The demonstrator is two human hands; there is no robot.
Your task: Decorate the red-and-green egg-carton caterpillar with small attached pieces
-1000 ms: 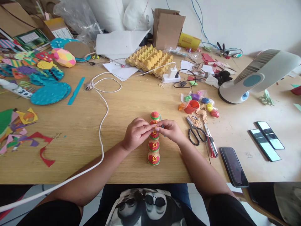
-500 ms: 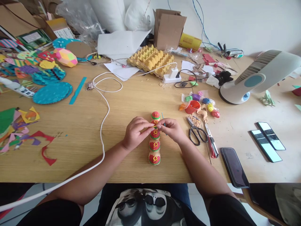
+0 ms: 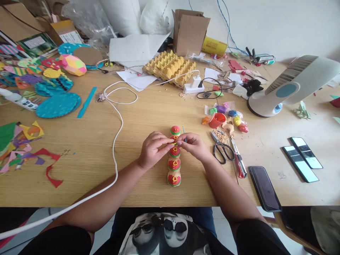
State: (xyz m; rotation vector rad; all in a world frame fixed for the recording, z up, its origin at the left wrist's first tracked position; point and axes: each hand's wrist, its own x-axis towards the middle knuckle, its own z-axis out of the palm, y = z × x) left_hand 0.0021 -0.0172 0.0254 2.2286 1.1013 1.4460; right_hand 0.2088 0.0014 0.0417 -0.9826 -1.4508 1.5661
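A row of several rounded bumps, decorated in red and green clay with small yellow loops on most of them, lies lengthwise on the table in front of me. My left hand reaches over it from the left, thumb and fingertips pinched together. From the right comes my right hand, also pinching, its tips nearly meeting the left ones above the second bump from the far end. A thin yellow clay strand runs between the fingertips, partly hidden by them. Beside my right fingers shows a thin blue stick; whether it is held, I cannot tell.
To the right are black-handled scissors, a utility knife, a phone, a red cup and bagged clay lumps. A white cable crosses on the left. A yellow egg tray and a white fan stand farther back.
Both hands stay in almost the same place over the row. The yellow strand between the fingertips looks slightly lower and less visible than before.
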